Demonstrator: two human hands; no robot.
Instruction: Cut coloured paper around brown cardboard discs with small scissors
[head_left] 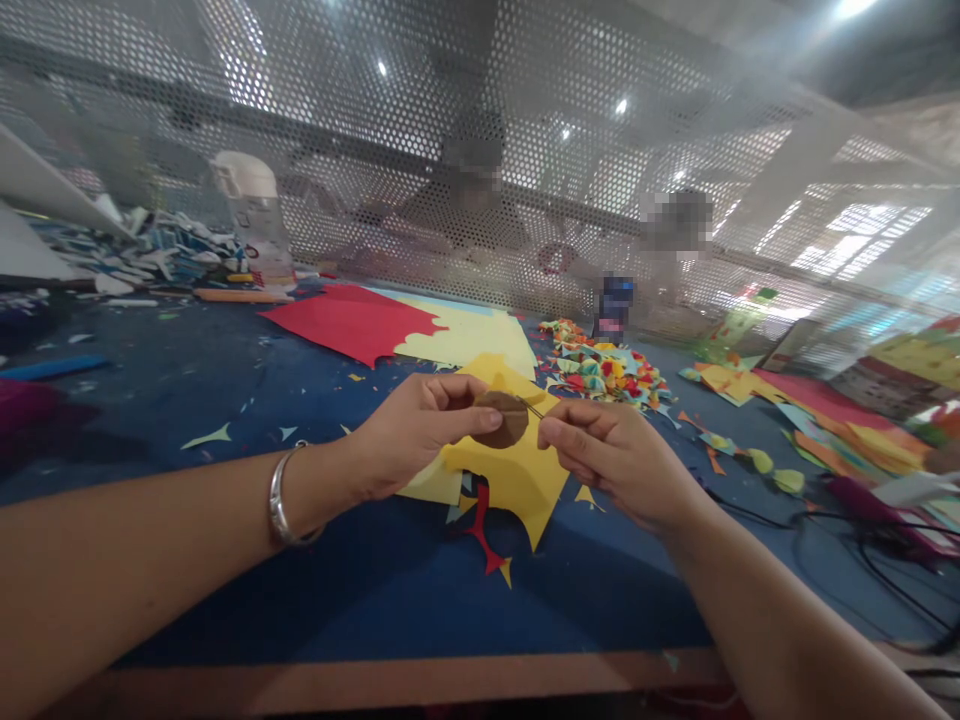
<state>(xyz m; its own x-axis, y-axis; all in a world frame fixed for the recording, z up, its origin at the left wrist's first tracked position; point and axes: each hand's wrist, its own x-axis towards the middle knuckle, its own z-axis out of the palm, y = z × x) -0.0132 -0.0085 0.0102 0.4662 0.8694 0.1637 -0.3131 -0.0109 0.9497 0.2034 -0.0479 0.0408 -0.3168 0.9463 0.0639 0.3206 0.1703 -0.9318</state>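
My left hand [409, 428] is closed in a pinch on a small brown round paper piece [504, 420], held above the blue table [225, 380]. My right hand [619, 458] is closed too, pinching a thin dark wire or stick [531, 406] that touches the brown piece at its upper right. A silver bangle [283, 502] sits on my left wrist. Under both hands lies a cut yellow paper sheet [517, 475], with a red paper scrap [481, 525] below it.
A red sheet [349, 320] and a pale yellow sheet [472, 340] lie further back. A heap of coloured paper bits [604, 372] sits right of centre. Stacked coloured sheets [840, 420] and black cables [862, 540] are at right. A perforated screen [480, 180] stands behind, with people beyond it.
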